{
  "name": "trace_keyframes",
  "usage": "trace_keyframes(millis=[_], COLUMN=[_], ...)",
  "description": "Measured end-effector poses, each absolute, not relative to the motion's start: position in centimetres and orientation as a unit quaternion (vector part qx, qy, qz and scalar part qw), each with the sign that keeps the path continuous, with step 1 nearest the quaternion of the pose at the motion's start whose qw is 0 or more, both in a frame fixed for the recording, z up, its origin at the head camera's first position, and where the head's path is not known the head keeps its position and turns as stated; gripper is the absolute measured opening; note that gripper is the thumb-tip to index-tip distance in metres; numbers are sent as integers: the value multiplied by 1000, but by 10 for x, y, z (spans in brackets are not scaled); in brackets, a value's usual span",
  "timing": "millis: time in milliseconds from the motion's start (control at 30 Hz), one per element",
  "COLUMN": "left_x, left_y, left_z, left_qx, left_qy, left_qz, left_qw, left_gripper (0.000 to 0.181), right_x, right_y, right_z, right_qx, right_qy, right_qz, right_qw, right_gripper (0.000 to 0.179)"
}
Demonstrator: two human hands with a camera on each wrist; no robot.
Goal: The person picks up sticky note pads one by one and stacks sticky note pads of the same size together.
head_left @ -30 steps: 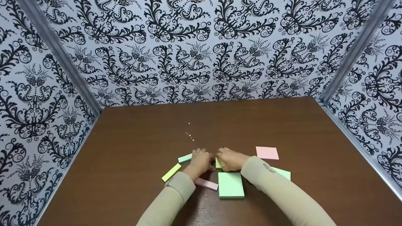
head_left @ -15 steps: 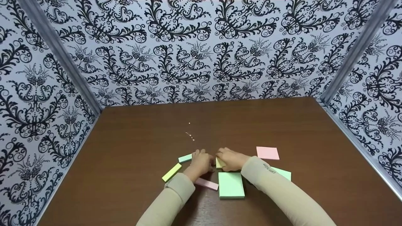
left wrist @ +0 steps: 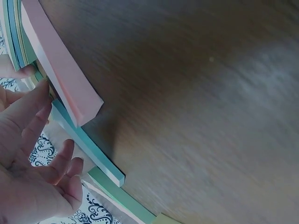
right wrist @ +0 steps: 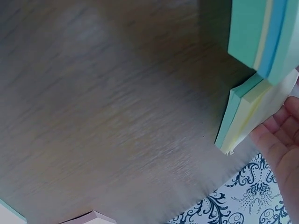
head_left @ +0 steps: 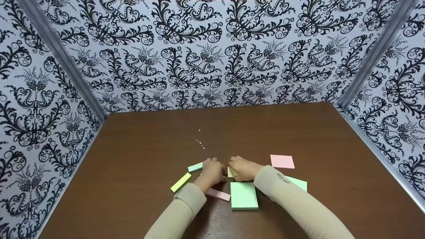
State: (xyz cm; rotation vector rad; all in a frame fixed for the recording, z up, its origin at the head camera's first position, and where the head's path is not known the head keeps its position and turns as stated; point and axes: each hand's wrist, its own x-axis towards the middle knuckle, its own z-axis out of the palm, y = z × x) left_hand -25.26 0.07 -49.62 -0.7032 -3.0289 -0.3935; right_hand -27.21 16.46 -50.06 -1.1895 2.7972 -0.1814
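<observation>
My right hand (head_left: 245, 168) holds a small stack of sticky notes (head_left: 231, 173), pale yellow above and green below. In the right wrist view its fingertips (right wrist: 262, 133) lie along the edge of that stack; the thumb is mostly hidden. My left hand (head_left: 212, 172) is at the stack's left side. The left wrist view has its thumb and index finger close together at the stack's edge, the other fingers bent. Just in front lies a thick green sticky note pad (head_left: 244, 196), with a pink strip pad (head_left: 219, 195) beside it, under the left wrist.
A yellow strip pad (head_left: 181, 182) and a mint strip pad (head_left: 195, 167) lie left of the hands. Right of them are a pink note pad (head_left: 282, 161) and a green pad (head_left: 299, 183) partly behind the sleeve. White specks (head_left: 200, 143) dot the brown table (head_left: 149, 142). Patterned walls surround it.
Both hands stay nearly in place at the yellow stack, with the left fingers shifting only slightly. The surrounding pads have not moved.
</observation>
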Motion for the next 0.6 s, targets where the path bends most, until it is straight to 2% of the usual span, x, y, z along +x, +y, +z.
trace_keyframes(millis=[367,600], left_x=[-258,-266], left_y=[1,5], left_z=[-498,-500], left_qx=[-208,-237], left_qy=[-965,-960], left_qz=[-156,-144], left_qw=[-14,-27], left_gripper=[52,48], right_x=[-271,-271], right_y=[164,166], right_z=[-490,-493], right_qx=[-369,-368], right_qy=[924,925], right_qz=[-62,-64], right_qw=[82,74], right_gripper=[46,42])
